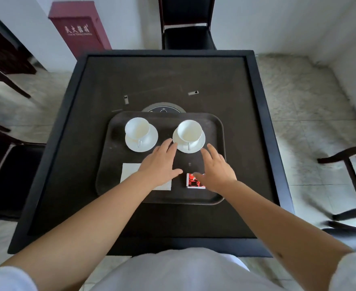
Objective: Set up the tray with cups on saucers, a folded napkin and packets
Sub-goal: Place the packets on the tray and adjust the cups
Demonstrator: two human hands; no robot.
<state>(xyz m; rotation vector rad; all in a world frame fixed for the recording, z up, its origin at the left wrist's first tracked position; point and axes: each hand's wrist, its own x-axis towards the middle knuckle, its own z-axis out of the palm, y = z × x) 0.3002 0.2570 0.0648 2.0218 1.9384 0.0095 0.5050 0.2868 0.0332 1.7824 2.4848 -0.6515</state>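
A dark tray (214, 127) lies on the black table. At its far side stand two white cups, each on a white saucer: the left cup (136, 127) on its saucer (149, 141), the right cup (189, 130) on its saucer (199, 144). A folded white napkin (128, 171) lies at the tray's near left, partly under my left forearm. A red and white packet (194, 182) lies at the near right. My left hand (159, 163) is spread flat, its fingertips at the right saucer's rim. My right hand (217, 168) hovers open just right of that saucer, its thumb over the packet.
The black square table (101, 85) has a raised border. Behind the tray sits a round dark disc (163, 109), and two small grey tags (126, 99) (193, 93) lie further back. Chairs stand at the far side (186, 36), left and right. A red cabinet (79, 30) stands by the wall.
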